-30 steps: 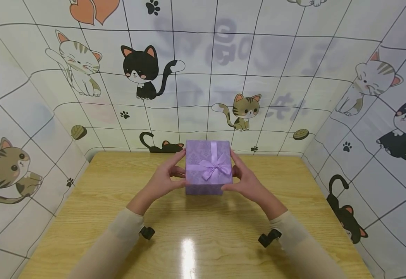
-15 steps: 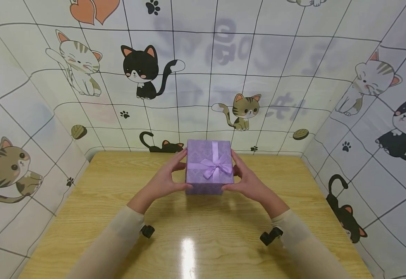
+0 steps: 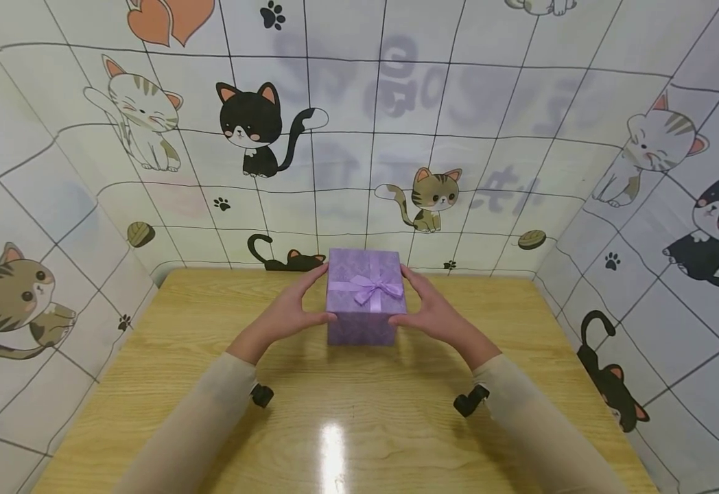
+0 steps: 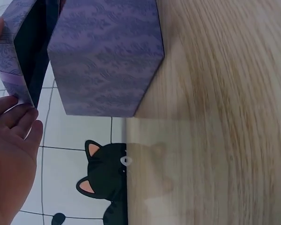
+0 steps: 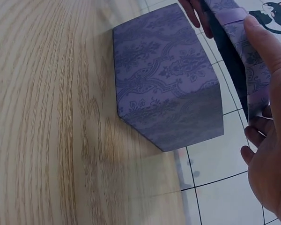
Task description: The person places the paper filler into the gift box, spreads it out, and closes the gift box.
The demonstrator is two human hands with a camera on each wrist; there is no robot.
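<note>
A purple patterned gift box [image 3: 361, 331] stands upright on the wooden table near its far edge. Its lid [image 3: 344, 267], with a lilac ribbon and bow [image 3: 373, 291], is held above it by both hands. My left hand [image 3: 285, 312] grips the lid's left side, thumb at the near corner and fingers behind. On the opposite side my right hand [image 3: 436, 315] holds it the same way. Both wrist views show a gap between the lid [image 5: 246, 51] and the box [image 5: 164, 84], with the lid's dark inside showing. The inside of the box is hidden.
The wooden table [image 3: 347, 398] has a bright reflection near the front. Close behind it and at both sides rise white grid-patterned walls [image 3: 347, 158] printed with cartoon cats. A small black device sits at each wrist.
Both hands have shifted the lid slightly left and upward in the head view. More of the box's front shows below the lid. The box itself stays in place.
</note>
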